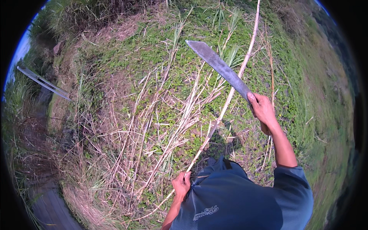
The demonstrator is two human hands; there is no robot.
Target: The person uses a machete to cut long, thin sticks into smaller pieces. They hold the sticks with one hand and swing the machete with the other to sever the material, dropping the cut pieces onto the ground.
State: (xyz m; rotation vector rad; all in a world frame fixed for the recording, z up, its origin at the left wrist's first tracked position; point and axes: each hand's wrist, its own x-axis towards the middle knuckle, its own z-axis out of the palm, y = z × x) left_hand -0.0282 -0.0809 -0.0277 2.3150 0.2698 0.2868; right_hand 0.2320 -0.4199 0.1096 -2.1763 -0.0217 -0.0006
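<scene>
My right hand (pixel 262 109) is closed round the handle of a machete (pixel 218 64), held out in front of me on the right. Its broad, dull grey blade angles up to the far left and crosses in front of a long pale cane stalk (pixel 229 100). Lower down, near my body, my left hand (pixel 181 183) grips that stalk. The stalk slants from the lower left past my hand to the top of the view. Whether the blade touches the stalk I cannot tell. The machete's handle is mostly hidden by my fingers.
Cut dry stalks (pixel 188 109) lie strewn over low green plants (pixel 168 101) in front of me. To the left, a paved path (pixel 50 203) runs beside tall grass, with a metal rail (pixel 44 82) farther up. A grassy slope (pixel 326 115) is on the right.
</scene>
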